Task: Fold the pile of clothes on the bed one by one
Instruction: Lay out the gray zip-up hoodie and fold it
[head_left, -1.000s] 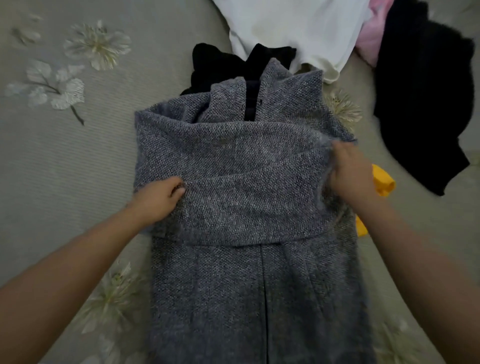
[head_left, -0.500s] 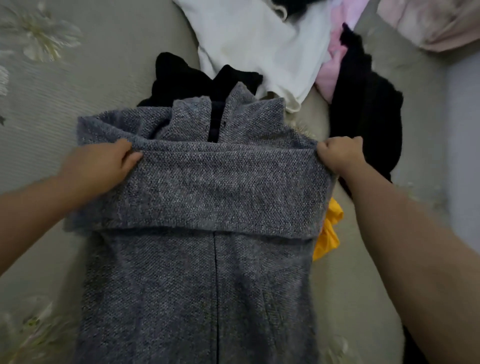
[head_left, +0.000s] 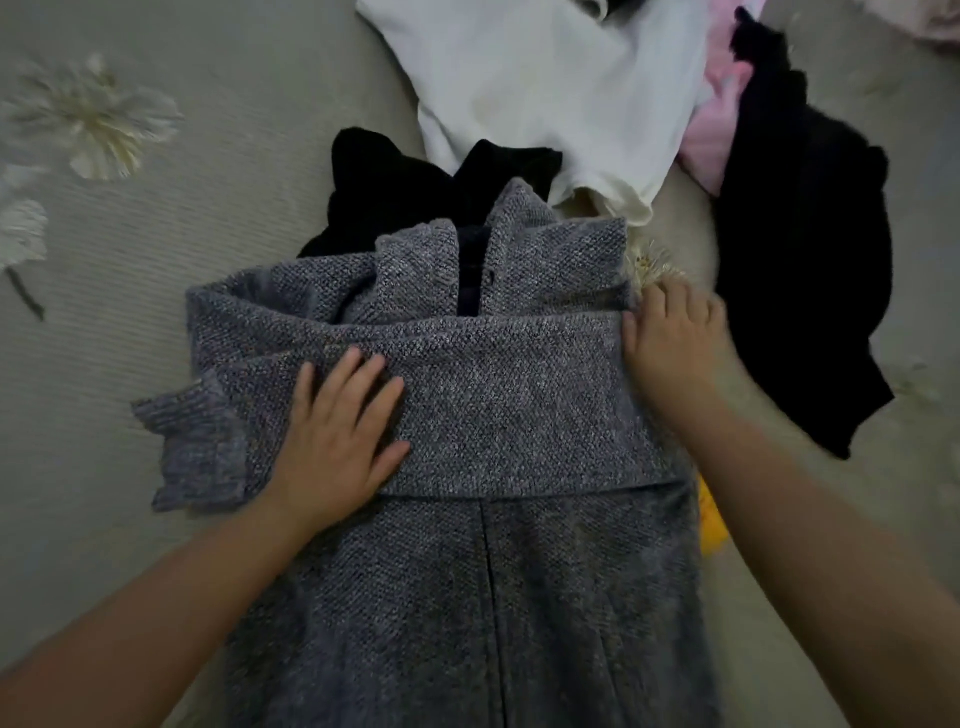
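Grey knit cardigan lies in centre of frame on the bed, running from mid-frame down to bottom edge, front opening as a dark line down the middle. Both sleeves folded across the chest as a wide band; ribbed cuff sticks out at centre-left. Collar stands up just above the band, w/ dark lining showing betw. the two flaps.

Left hand flat on the folded sleeve, left of centre, palm down, fingers spread, pressing not gripping. Right hand at the band's right end, centre-right; fingers curled at the fabric edge, touching it, but can't tell if it's actually pinching cloth.

Rest of pile at top of frame: black garment under and behind the collar, white top upper centre, pink item upper right, another black piece right side. Yellow cloth peeks out beside right forearm. Bed cover greyish w/ pale flower print upper left.
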